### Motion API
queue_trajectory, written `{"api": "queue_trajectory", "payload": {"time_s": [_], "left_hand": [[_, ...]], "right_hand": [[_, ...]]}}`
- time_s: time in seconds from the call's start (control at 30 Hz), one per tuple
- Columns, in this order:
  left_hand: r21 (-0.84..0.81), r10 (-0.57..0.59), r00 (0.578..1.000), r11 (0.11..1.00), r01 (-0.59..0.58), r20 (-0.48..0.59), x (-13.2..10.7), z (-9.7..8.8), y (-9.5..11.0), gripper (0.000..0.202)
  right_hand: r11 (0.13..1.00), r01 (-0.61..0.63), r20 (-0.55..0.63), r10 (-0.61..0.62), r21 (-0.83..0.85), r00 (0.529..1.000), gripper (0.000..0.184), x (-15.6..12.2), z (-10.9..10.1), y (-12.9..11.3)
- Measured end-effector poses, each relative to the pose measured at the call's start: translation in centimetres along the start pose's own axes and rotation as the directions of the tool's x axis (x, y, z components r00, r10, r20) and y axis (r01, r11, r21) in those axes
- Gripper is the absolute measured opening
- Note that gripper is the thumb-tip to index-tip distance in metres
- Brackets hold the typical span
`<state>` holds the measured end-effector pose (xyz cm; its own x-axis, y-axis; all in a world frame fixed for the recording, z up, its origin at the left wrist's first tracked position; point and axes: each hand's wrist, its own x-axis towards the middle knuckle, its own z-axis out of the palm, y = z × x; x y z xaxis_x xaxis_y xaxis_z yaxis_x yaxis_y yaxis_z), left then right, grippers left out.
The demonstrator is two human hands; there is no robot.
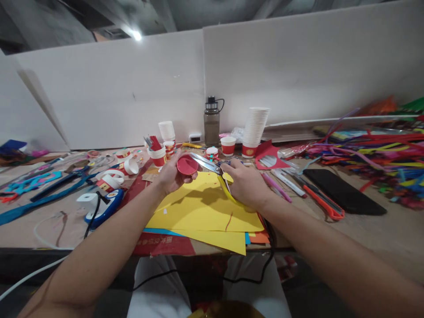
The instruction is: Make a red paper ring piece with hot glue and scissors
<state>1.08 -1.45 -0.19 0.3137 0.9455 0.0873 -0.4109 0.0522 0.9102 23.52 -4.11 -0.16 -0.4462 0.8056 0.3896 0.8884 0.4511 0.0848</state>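
My left hand (168,177) grips a round red paper piece (187,165), its flat face turned toward me; whether a cup is behind it I cannot tell. In my right hand (244,184) is a pair of scissors (207,164) with yellow handles, fingers wrapped round them. The blades point left and reach the right upper rim of the red piece. Both hands are above a stack of yellow paper (195,214), on which a few small scraps lie.
Behind stand a bottle (211,123), a paper cup stack (255,128) and a cup of tools (157,155). To the right lie a box cutter (323,201), a black phone (342,190) and colourful strips (380,159). A blue-edged power strip (105,207) is at left.
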Motion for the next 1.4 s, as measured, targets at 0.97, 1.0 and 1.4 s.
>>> {"api": "queue_trajectory", "payload": {"time_s": [0.97,1.0,1.4], "left_hand": [[0.056,-0.153,0.988,0.987,0.153,-0.011,-0.1,-0.3,0.6,0.046],[0.070,-0.160,0.987,0.985,0.161,-0.009,-0.1,-0.3,0.5,0.046],[0.130,-0.218,0.976,0.967,0.217,-0.009,-0.2,-0.4,0.8,0.057]], "right_hand": [[0.999,0.029,0.029,-0.029,-0.022,0.999,0.041,0.0,0.0,0.2],[0.999,0.038,0.027,-0.037,-0.025,0.999,0.041,0.0,0.0,0.2],[0.998,0.067,0.048,-0.066,-0.018,0.997,0.046,-0.1,0.1,0.3]]}}
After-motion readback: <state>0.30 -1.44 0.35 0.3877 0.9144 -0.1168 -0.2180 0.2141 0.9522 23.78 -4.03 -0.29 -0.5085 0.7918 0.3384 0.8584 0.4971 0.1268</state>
